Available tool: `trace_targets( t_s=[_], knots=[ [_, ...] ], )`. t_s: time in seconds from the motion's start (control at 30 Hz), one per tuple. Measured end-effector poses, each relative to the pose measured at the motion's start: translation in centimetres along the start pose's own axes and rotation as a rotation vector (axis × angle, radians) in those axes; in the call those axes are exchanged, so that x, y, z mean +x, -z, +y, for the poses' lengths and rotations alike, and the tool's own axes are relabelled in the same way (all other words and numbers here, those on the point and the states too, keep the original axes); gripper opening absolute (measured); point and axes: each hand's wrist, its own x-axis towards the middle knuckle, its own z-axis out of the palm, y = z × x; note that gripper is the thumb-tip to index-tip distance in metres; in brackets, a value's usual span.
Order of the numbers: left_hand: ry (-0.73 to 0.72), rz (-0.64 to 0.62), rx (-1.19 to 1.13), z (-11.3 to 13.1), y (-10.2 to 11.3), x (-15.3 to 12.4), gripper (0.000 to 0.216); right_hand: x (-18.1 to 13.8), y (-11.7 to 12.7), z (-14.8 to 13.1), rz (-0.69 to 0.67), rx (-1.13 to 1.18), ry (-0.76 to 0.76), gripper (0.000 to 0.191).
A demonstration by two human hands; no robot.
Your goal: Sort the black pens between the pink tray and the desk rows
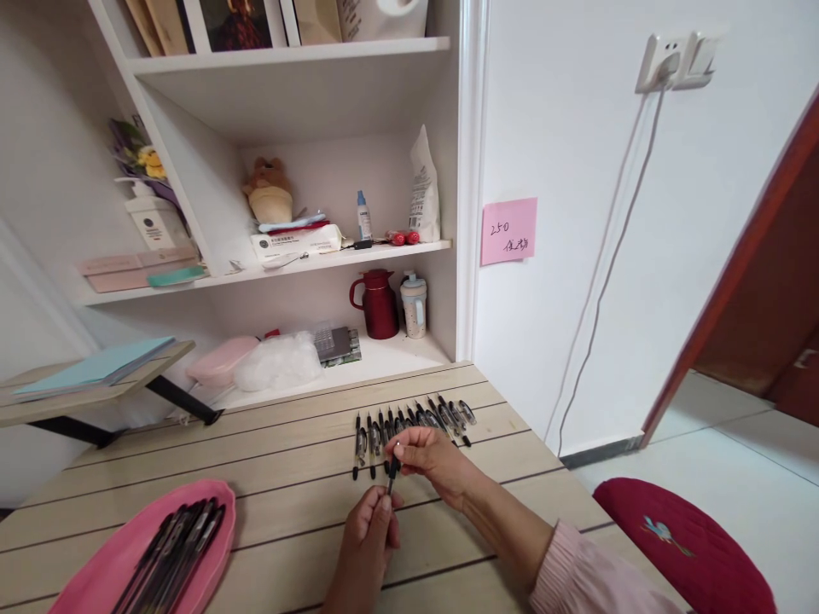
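A black gel pen (392, 471) stands tilted between my two hands, its tip end pointing up and away from me. My left hand (369, 533) pinches its lower part, and much of the barrel is hidden in those fingers. The fingertips of my right hand (430, 458) close around the upper black part. Just beyond my hands, several uncapped pens (357, 448) lie in a row on the table, points away from me, with loose clear caps (467, 413) among them. My right hand covers part of that row.
On the left, a pink tray (221, 503) holds several dark pens (176, 546). A small raised stand (137, 375) with blue papers is behind it. Shelves with a red jug (379, 305) and a cup (415, 307) border the wood-striped table (275, 520). A red stool (688, 546) stands at right.
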Motion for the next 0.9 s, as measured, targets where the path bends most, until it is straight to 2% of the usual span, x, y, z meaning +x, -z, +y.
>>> trace_targets(
  t_s=[0.1,0.23,0.4,0.53,0.67,0.8,0.9],
  knots=[
    [-0.006,-0.011,0.011,0.1,-0.1,-0.1,0.047,-0.1,-0.1,-0.2,0.067,-0.046,-0.005,0.036],
    [0.005,0.005,0.012,0.7,-0.3,-0.7,0.043,-0.4,-0.1,-0.5,-0.064,0.021,-0.04,0.038],
    [0.011,0.008,0.01,0.9,-0.3,-0.8,0.044,-0.3,-0.1,-0.4,0.044,0.032,-0.018,0.034],
    [0.02,-0.007,0.017,0.0,0.1,0.1,0.048,-0.2,-0.1,-0.3,-0.055,0.061,-0.057,0.034],
    [-0.01,0.018,0.016,-0.5,0.1,0.4,0.047,-0.2,0.0,-0.3,0.034,0.031,-0.004,0.032],
    [0.004,0.008,0.009,-0.4,0.1,0.3,0.047,-0.2,0.1,-0.4,-0.057,0.062,-0.042,0.032],
    [0.008,0.014,0.014,-0.2,0.0,0.0,0.047,-0.1,0.3,-0.4,-0.029,0.05,-0.036,0.03]
  ],
)
